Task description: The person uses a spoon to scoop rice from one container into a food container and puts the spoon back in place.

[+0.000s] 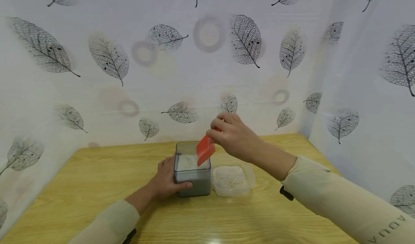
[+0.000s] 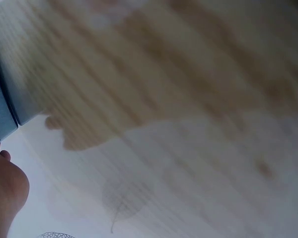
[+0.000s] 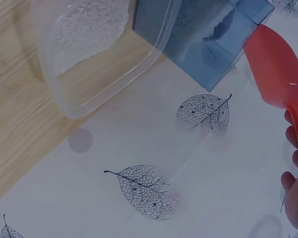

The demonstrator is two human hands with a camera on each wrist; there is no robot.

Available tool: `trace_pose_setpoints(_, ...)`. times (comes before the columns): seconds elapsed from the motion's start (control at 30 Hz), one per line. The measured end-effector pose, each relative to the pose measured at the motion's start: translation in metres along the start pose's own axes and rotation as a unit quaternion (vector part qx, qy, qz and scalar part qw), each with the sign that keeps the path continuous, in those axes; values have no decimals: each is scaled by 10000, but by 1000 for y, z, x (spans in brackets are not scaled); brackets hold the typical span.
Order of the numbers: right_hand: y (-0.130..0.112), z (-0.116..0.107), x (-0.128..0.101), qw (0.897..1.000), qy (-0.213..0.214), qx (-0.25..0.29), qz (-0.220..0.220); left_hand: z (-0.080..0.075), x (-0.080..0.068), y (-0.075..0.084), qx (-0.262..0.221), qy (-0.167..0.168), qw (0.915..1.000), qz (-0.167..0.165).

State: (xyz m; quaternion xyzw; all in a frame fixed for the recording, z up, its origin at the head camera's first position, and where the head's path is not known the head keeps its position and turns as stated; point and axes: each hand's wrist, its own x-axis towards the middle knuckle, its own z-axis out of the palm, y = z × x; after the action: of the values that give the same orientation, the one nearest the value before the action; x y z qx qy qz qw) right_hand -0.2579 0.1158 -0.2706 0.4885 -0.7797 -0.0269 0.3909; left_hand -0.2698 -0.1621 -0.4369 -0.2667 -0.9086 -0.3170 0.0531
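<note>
A red scoop (image 1: 205,151) points steeply down, its tip over the mouth of a grey see-through container (image 1: 194,185). My right hand (image 1: 236,136) grips the scoop's handle from above; in the right wrist view the scoop (image 3: 275,69) overlaps the container's rim. White grains (image 1: 187,162) lie inside the container, well up its walls. My left hand (image 1: 166,178) holds the container at its left side, thumb along the front face and fingers round toward the back. Close on the right stands a clear plastic tub (image 1: 249,181), with more white grains (image 3: 92,29) in it.
The wooden table (image 1: 113,179) meets a white leaf-patterned sheet (image 1: 207,75) right behind the container. More of that sheet rises along the left and right sides.
</note>
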Motion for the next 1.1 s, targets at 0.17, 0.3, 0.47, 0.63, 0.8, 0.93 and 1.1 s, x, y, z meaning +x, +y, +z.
trace_pose_setpoints(0.17,-4,2,13,9988,-360,-151,-309,-2,1,1,28,-35,10000,-68)
trace_pose_setpoints(0.3,-6,5,20,9957,-621,-286,-631,-4,0,1,76,-51,9999,-91)
trace_pose_setpoints(0.47,-10,14,21,9905,-1086,-293,-792,-5,-1,2,23,-88,9998,-162)
trace_pose_setpoints(0.63,-13,16,16,9889,-1265,-320,-707,-3,1,2,32,-39,10000,-23)
trace_pose_setpoints(0.8,-16,17,13,9885,-1367,-285,-583,-2,0,2,-50,-2,10000,-29)
trace_pose_setpoints(0.93,-19,18,11,9878,-1490,-30,-451,-2,0,1,-58,27,10000,1)
trace_pose_setpoints(1.1,-21,18,3,9869,-1546,180,-423,-3,1,1,5,37,10000,81)
